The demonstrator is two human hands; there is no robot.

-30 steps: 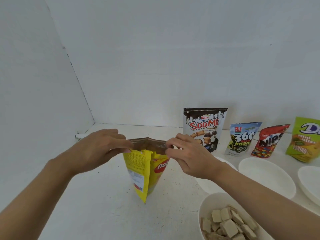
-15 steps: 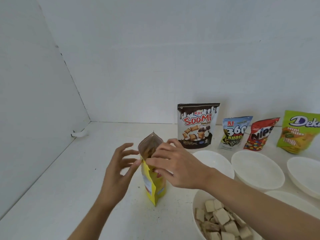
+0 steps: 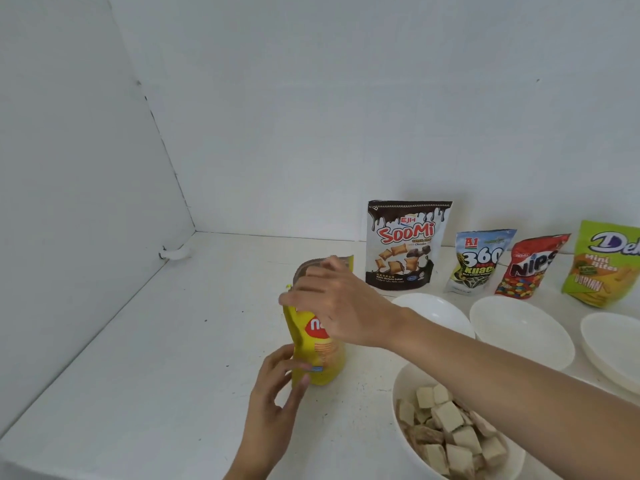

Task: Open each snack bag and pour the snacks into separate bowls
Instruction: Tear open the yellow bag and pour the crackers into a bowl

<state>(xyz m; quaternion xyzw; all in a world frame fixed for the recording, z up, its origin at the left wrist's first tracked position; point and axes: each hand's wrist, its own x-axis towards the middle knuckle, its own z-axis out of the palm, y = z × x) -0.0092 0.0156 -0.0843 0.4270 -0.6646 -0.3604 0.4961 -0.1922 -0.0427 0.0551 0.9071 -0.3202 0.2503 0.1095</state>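
An opened yellow snack bag (image 3: 320, 355) stands upright on the white table, left of the bowls. My right hand (image 3: 332, 303) reaches in from the right and grips the bag's top, covering most of its brown open mouth. My left hand (image 3: 277, 393) comes up from below and pinches the bag's lower left edge between thumb and fingers. A white bowl (image 3: 399, 386) at the front right holds beige wafer cubes (image 3: 450, 427). Three empty white bowls (image 3: 433, 308) (image 3: 519, 327) (image 3: 613, 344) stand in a row behind it.
Four closed snack bags lean on the back wall: Soomi (image 3: 407, 244), 360 (image 3: 479, 261), Nips (image 3: 530, 268) and a green one (image 3: 602, 265). A small white object (image 3: 175, 252) lies in the far left corner. A white wall bounds the table's left side.
Both hands were pulling the bag's mouth apart at the top. My left hand has dropped to the bag's lower edge, and my right hand has closed over the top.
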